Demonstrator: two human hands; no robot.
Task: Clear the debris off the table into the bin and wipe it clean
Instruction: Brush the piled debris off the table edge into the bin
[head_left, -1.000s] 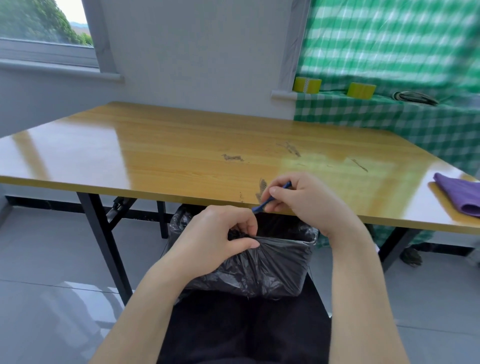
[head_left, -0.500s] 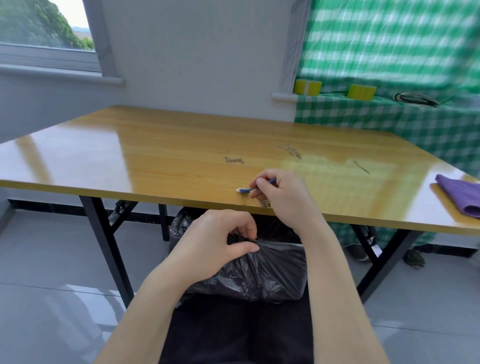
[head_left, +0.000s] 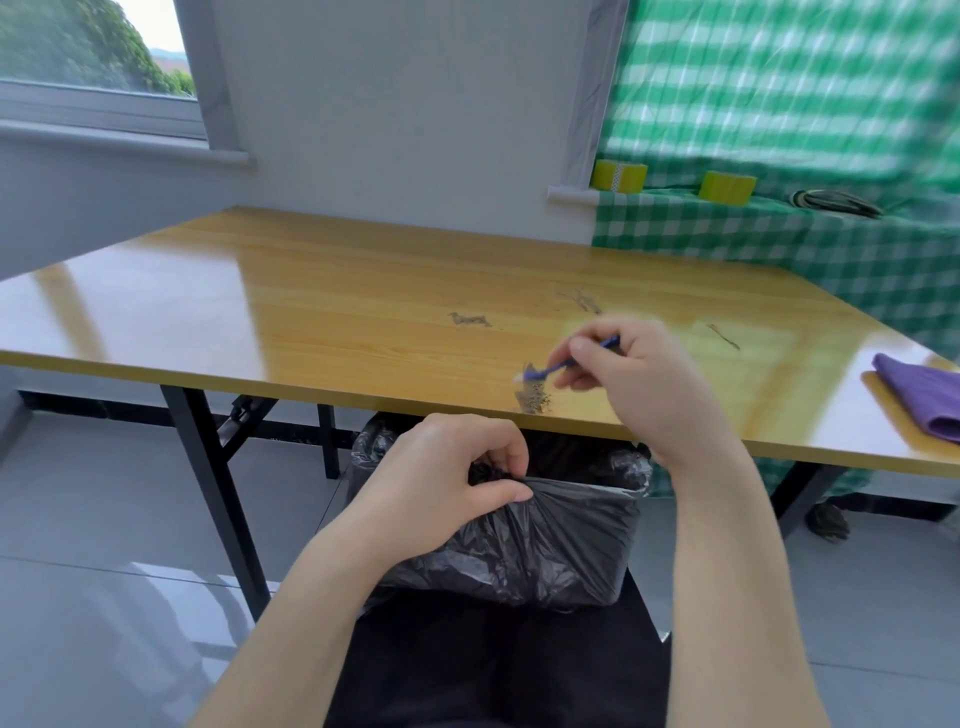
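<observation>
Sunlit yellow-wood tabletop (head_left: 311, 312) fills a tiled room under a window, with green checked fabric at 2 o'clock. A person's right hand (head_left: 639, 374) pinches a small blue brush (head_left: 545, 370), fingers curled round the handle. The brush's long axis runs from 2 o'clock down to 8 o'clock, and blur hides whether the bristles touch the wood. A small pile of dark debris (head_left: 532, 401) lies just at 7 o'clock of that hand, close to the near edge. The black-lined bin (head_left: 545, 530) stands below the edge at 6 o'clock of the pile. The left hand (head_left: 447, 478) grips the liner's rim under the edge. The right hand is nearer the pile, so the coming sweep likely runs toward 6 o'clock. Thinner smears (head_left: 470, 319) remain farther in, and a folded purple cloth (head_left: 919, 395) lies at 3 o'clock. A second earlier the right hand was at the edge above the bin; it has since drawn inward, uncovering the pile.
</observation>
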